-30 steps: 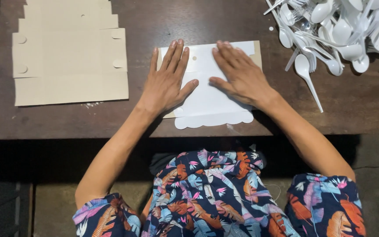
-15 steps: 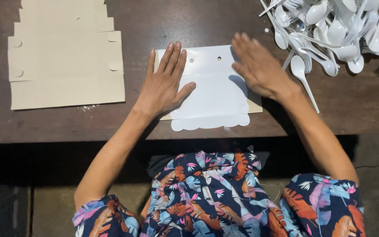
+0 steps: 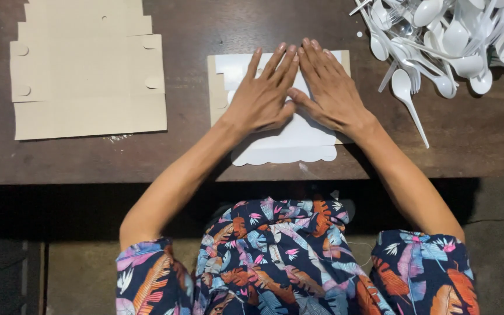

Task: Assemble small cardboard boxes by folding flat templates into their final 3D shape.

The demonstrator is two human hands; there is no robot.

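A white paper sheet with a scalloped near edge [image 3: 290, 149] lies on a tan cardboard piece [image 3: 216, 87] on the dark wooden table [image 3: 193, 157]. My left hand [image 3: 263, 96] rests flat on the sheet, fingers pointing away from me. Beside it, my right hand [image 3: 331, 87] also presses flat on the sheet, its fingers touching those of the left. Both hands hold nothing.
A stack of flat tan cardboard blanks [image 3: 86, 70] lies at the left of the table. A heap of white plastic spoons [image 3: 450, 35] sits at the far right, one spoon [image 3: 406, 99] lying closest to my right hand. The table's front edge runs just below the sheet.
My right hand went out toward the spoons, then came back onto the sheet beside the left hand. The left hand stayed on the sheet.
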